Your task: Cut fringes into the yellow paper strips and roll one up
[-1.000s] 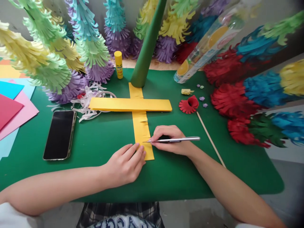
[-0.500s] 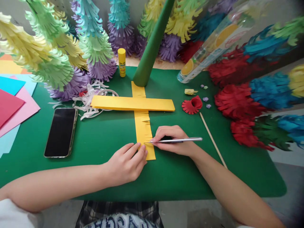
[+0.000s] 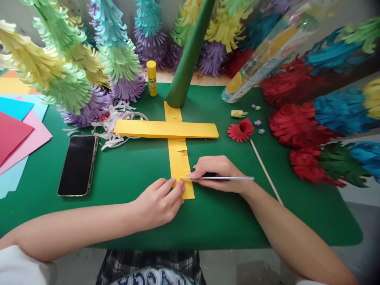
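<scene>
Shifted since the earlier frame: silver pen-like tool (image 3: 228, 178), rear end swung slightly towards the near side. Counter (image 3: 311, 225), green, bearing the items below. Green paper cone (image 3: 185, 73), plain, tilted, at the far side. Yellow crosswise strip (image 3: 154, 129), lying over the yellow lengthwise strip (image 3: 177, 162); the latter runs from the cone's base to the hands, right edge cut with short slits. Left hand (image 3: 160, 201), grip unclosed, fingertips resting on the lengthwise strip near its near end. Right hand (image 3: 221, 168), grip closed on the tool, whose tip meets that strip just beside the left fingertips. Phone (image 3: 78, 166), dark screen up, at left. Wooden stick (image 3: 266, 172), thin, right of the right hand. Glue stick (image 3: 152, 79), upright, left of the cone. Red fringed piece (image 3: 237, 132), near the stick's far end. Paper scraps (image 3: 257, 122), tiny, to its right
</scene>
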Available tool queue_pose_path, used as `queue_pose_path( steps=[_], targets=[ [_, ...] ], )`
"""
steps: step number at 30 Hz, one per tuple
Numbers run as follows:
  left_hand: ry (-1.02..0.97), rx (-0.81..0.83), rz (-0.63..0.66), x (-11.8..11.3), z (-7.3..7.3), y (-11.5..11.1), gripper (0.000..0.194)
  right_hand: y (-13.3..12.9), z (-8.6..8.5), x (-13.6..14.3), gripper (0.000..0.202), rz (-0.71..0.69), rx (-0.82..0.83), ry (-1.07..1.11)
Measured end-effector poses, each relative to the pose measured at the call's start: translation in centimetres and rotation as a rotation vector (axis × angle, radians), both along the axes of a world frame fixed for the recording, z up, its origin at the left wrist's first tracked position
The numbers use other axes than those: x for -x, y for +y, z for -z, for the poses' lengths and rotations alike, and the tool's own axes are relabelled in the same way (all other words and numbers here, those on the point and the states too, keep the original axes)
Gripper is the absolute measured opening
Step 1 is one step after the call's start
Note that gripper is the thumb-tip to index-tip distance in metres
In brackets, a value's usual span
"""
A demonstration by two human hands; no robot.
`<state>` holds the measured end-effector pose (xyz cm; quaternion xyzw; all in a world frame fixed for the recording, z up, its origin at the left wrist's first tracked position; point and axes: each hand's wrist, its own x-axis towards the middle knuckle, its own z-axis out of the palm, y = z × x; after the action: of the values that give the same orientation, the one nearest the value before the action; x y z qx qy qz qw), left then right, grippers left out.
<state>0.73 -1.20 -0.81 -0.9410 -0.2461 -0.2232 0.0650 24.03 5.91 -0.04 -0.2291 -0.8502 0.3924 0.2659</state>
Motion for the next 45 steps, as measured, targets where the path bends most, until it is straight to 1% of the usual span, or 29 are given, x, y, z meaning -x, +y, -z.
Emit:
queue_pose_path(
  steps=[5,19,28,34,38,42,45],
  targets=[
    [0.007,-0.004,0.003,0.0,0.0,0.1,0.016,0.0,0.0,-0.3,0.005,0.001,-0.008,-0.005],
    [-0.014,0.029,0.025,0.0,0.0,0.2,0.017,0.2,-0.7,-1.5,0.003,0.003,-0.036,-0.046],
    [-0.013,0.012,0.016,0.0,-0.2,0.2,0.019,0.2,-1.2,-2.0,0.006,0.007,0.015,-0.065],
    [0.001,0.012,0.019,0.1,-0.1,0.1,0.02,0.4,-1.3,-2.4,0.005,0.003,0.047,-0.041],
    [0.049,0.014,0.021,0.3,0.0,0.0,0.019,0.3,-1.1,-2.3,0.005,0.042,0.092,0.011],
    [0.124,0.021,0.029,0.5,-0.2,0.0,0.027,0.2,-0.7,-1.8,0.004,0.099,0.159,0.097],
    [0.168,0.015,0.047,0.6,-0.4,0.1,0.03,0.1,-0.5,-1.5,0.004,0.112,0.164,0.086]
  ],
)
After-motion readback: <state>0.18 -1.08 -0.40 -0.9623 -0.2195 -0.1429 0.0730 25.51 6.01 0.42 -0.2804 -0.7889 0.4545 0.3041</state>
